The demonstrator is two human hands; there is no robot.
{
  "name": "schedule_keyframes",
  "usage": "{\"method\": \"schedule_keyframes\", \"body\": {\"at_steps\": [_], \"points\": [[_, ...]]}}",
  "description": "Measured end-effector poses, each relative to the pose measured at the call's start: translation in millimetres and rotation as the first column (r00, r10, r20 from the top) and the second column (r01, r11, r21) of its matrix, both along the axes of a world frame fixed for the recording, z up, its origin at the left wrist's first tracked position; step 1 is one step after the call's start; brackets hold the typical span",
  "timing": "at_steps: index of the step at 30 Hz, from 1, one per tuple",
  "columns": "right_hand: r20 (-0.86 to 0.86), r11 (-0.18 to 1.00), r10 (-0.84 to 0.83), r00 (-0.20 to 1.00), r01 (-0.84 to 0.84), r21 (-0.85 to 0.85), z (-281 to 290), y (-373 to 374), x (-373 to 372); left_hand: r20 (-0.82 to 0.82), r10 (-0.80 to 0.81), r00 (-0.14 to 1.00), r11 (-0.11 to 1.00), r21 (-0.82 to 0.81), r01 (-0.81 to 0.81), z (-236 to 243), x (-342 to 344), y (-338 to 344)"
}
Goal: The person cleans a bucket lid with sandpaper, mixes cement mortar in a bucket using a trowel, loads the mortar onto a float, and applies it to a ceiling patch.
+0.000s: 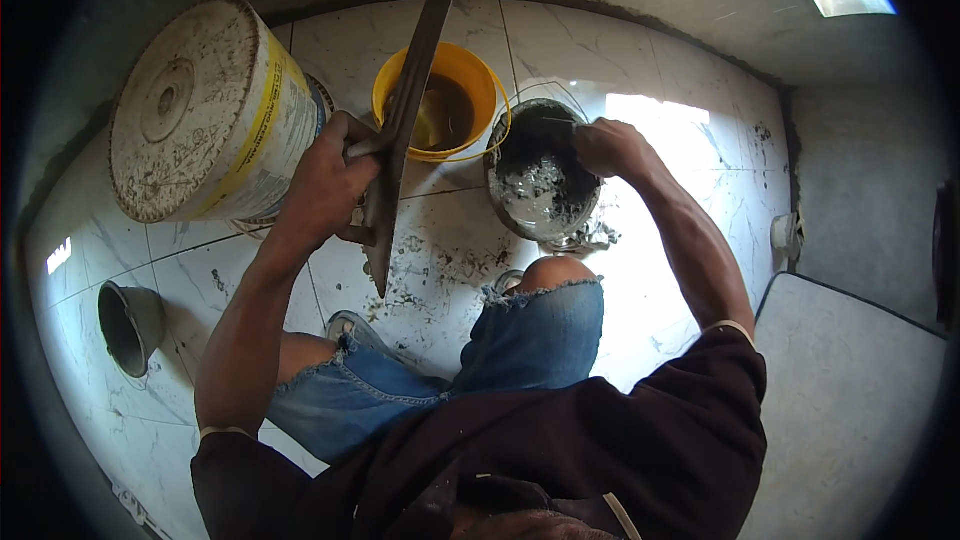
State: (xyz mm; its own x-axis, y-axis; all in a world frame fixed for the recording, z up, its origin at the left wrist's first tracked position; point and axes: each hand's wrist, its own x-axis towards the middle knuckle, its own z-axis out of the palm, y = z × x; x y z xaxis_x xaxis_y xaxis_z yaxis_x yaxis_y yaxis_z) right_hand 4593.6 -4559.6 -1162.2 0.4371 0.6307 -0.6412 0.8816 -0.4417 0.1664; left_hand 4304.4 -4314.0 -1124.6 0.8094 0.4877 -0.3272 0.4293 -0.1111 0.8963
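While the white floor [570, 40] lies under it all, a big, dirty tub [175, 115] stands at the left, and a long trowel [402, 125] is held up on its edge just right of it. The dark pail [512, 140] has wet gray mud [540, 195] in it, the yellow pail [487, 88] beside it, which the trowel partly hides, has brown water [452, 115] in it, and a small pail [150, 315] is at the far left. Of the 2 hands, the left hand [335, 180] is wrapped around the trowel, and the right hand [612, 148] looks curled at the dark pail's rim, but I cannot tell if it grips anything.
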Motion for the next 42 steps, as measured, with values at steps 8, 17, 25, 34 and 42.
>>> {"method": "schedule_keyframes", "body": {"at_steps": [8,17,25,34,42], "points": [[-0.135,0.998,0.002,0.991,-0.01,-0.056,7,-29,-86,0.078,-0.002,0.997,0.997,0.078,-0.004,-11,-4,-1],[-0.23,0.833,-0.537,0.812,0.553,0.008,27,-27,-43,0.011,-0.004,1.0,1.0,0.016,0.004,-12,-6,18],[-0.112,0.971,-0.149,0.983,0.167,0.171,-78,-28,-87,0.081,-0.008,0.997,0.998,0.067,0.003,-26,-15,27],[-0.106,0.999,0.041,0.994,-0.04,0.007,44,-46,-74,0.097,-0.021,0.995,0.994,0.105,0.011,-24,-7,16],[0.006,0.95,0.309,0.951,-0.308,-0.059,-36,-52,-80,0.013,0.014,1.0,1.0,-0.007,-0.014,-34,13,7]]}}
